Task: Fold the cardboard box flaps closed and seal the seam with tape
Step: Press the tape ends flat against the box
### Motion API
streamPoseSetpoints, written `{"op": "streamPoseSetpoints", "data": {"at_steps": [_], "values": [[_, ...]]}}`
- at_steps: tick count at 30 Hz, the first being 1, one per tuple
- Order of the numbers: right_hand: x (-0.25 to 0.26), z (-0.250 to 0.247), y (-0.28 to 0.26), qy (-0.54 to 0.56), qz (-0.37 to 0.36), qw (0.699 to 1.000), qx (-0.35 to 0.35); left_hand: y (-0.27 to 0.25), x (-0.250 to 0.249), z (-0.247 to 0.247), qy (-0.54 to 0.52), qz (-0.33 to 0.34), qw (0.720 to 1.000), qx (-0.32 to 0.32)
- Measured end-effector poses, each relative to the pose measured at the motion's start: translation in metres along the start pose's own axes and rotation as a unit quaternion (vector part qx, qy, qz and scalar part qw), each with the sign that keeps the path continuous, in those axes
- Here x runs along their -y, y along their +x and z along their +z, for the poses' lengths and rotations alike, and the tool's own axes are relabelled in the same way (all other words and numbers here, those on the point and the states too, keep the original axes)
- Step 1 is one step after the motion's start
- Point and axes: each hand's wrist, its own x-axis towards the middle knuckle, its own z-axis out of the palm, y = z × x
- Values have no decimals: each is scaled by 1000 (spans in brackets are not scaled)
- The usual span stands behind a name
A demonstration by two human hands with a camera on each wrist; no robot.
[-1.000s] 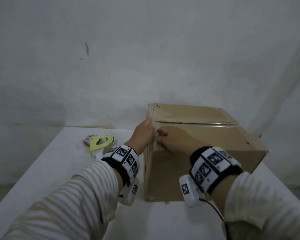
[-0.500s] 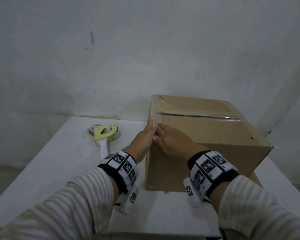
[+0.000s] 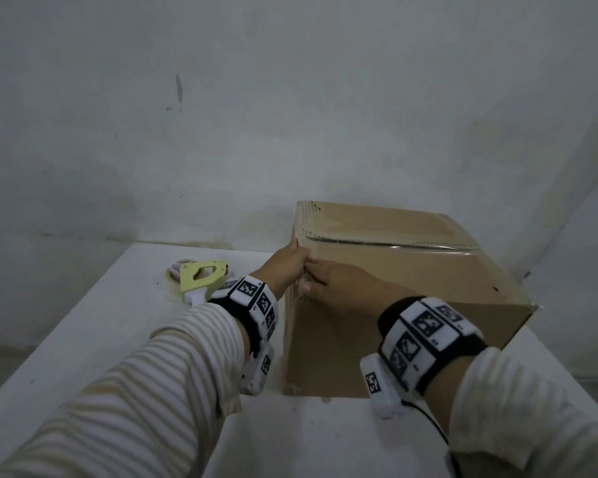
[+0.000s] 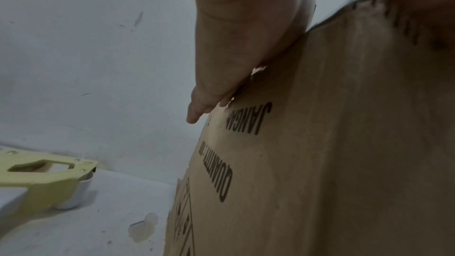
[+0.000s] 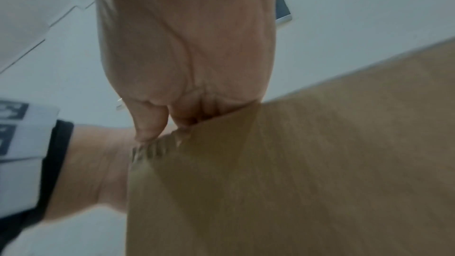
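Observation:
A brown cardboard box (image 3: 411,270) stands on the white table (image 3: 101,322) with its flaps folded shut. A strip of clear tape (image 3: 377,243) runs along the top seam. My left hand (image 3: 287,263) lies flat with straight fingers against the box's left side at the near upper corner; the left wrist view shows the left hand (image 4: 234,46) on the printed box wall (image 4: 344,143). My right hand (image 3: 339,281) presses on the same corner from the front. In the right wrist view the right hand (image 5: 187,46) has its thumb on the corner edge of the box (image 5: 295,163).
A yellow-green tape dispenser (image 3: 201,277) lies on the table left of the box, just beyond my left wrist, and the dispenser (image 4: 41,180) also shows in the left wrist view. A white wall stands close behind the table and box.
Both hands stay at the box's near left corner. The right hand's fingers have moved up against the left hand. The head view has shifted a little.

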Motion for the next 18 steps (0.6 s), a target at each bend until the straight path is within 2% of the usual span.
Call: {"op": "streamPoseSetpoints", "data": {"at_steps": [3,5,7,10,18], "values": [[0,-29,0,-18,33,999,22,7,-3,-2,17,17,1000,12],[3,-52,7,-60,45,997,13,15,-10,-5,32,31,999,28],[5,-74,17,-86,57,995,-8,27,-16,-8,67,34,997,26],[4,-96,40,-136,67,988,0,49,-19,-14,106,16,994,24],[-22,-85,92,-232,82,963,111,120,-21,-24,100,3,995,22]]}}
